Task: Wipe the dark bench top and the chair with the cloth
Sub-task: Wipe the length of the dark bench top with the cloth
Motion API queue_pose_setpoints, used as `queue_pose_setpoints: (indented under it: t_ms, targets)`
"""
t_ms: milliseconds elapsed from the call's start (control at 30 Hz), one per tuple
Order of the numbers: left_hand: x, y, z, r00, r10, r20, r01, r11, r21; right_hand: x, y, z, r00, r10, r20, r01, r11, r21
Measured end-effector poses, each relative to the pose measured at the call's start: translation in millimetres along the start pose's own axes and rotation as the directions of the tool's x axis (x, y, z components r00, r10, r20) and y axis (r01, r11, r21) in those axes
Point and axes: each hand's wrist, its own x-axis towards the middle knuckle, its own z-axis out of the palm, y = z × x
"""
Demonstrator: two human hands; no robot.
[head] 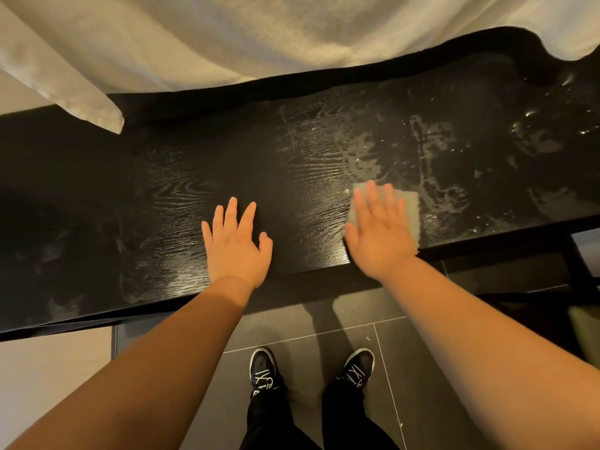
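A long dark bench top (162, 196) with wood grain runs across the view. Wet streaks and droplets shine on its right half. A grey cloth (409, 209) lies flat near the front edge, right of centre. My right hand (380, 228) presses on the cloth with straight, spread fingers and covers most of it. My left hand (235, 241) rests flat on the bare bench top to the left of the cloth, fingers spread. The chair is only partly in view as a dark frame (532, 280) at the right.
White bedding (259, 37) hangs over the far edge of the bench, with one fold (87, 102) drooping onto it at the left. Grey floor tiles (406, 352) and my two black shoes (264, 371) are below the bench's front edge.
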Motion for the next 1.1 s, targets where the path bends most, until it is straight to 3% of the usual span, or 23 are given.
queue_pose_setpoints:
  t_ms: [100, 200, 267, 367, 500, 533, 633, 733, 800, 900, 1000, 1033, 1100]
  targets:
    - [0.5, 1.6, -2.2, 1.0, -0.012, 0.014, 0.012, 1.0, 0.005, -1.6, -38.8, 14.4, 0.938, -0.338, 0.08, 0.344, 0.937, -0.066]
    - [2.6, 2.4, -2.8, 0.999, -0.029, 0.029, 0.03, 0.999, -0.011, 10.5, -31.6, 14.3, 0.882, -0.451, 0.135, 0.463, 0.882, -0.085]
    - [6.4, 3.5, -3.4, 0.999, -0.036, 0.017, 0.037, 0.998, -0.056, 17.5, -14.1, 8.7, 0.916, -0.386, 0.109, 0.395, 0.916, -0.07]
    - [21.2, 9.1, -4.2, 1.0, -0.013, -0.002, 0.012, 0.996, -0.086, 30.0, 17.4, -5.9, 0.985, -0.162, 0.062, 0.166, 0.985, -0.054]
    - [43.7, 26.0, -4.7, 1.0, 0.004, 0.015, -0.002, 0.996, -0.086, 37.3, 15.9, -15.9, 0.998, 0.038, 0.053, -0.036, 0.998, -0.044]
    - [45.3, 28.7, -4.0, 1.0, -0.001, 0.017, 0.003, 0.997, -0.076, 35.6, 4.5, -12.8, 0.998, -0.003, 0.067, 0.006, 0.999, -0.043]
    - [45.6, 29.8, -1.5, 1.0, 0.001, 0.012, -0.001, 0.999, -0.037, 24.6, -32.8, 4.4, 0.944, -0.314, 0.099, 0.32, 0.946, -0.055]
    - [46.6, 27.9, -0.2, 1.0, -0.004, 0.031, 0.005, 1.0, -0.019, 32.3, -31.4, 7.7, 0.886, -0.446, 0.127, 0.454, 0.89, -0.042]
    - [48.2, 27.9, 1.0, 0.999, -0.005, 0.047, 0.006, 1.0, -0.008, 46.0, -10.4, -0.4, 0.903, -0.412, 0.123, 0.42, 0.906, -0.054]
    - [49.4, 27.4, 1.9, 0.998, -0.011, 0.055, 0.01, 1.0, 0.003, 71.7, 34.2, -20.3, 0.977, -0.201, 0.077, 0.206, 0.977, -0.06]
    - [49.9, 27.9, 1.2, 0.998, -0.014, 0.063, 0.014, 1.0, -0.001, 77.2, 45.8, -28.5, 0.998, -0.05, 0.041, 0.052, 0.997, -0.05]
    - [50.2, 28.2, 0.6, 0.998, -0.013, 0.063, 0.013, 1.0, -0.002, 76.1, 35.9, -27.0, 0.997, -0.058, 0.048, 0.06, 0.997, -0.04]
    - [50.3, 28.3, -0.1, 0.998, -0.013, 0.067, 0.013, 1.0, 0.0, 69.9, 4.9, -18.7, 0.974, -0.213, 0.075, 0.215, 0.976, -0.028]
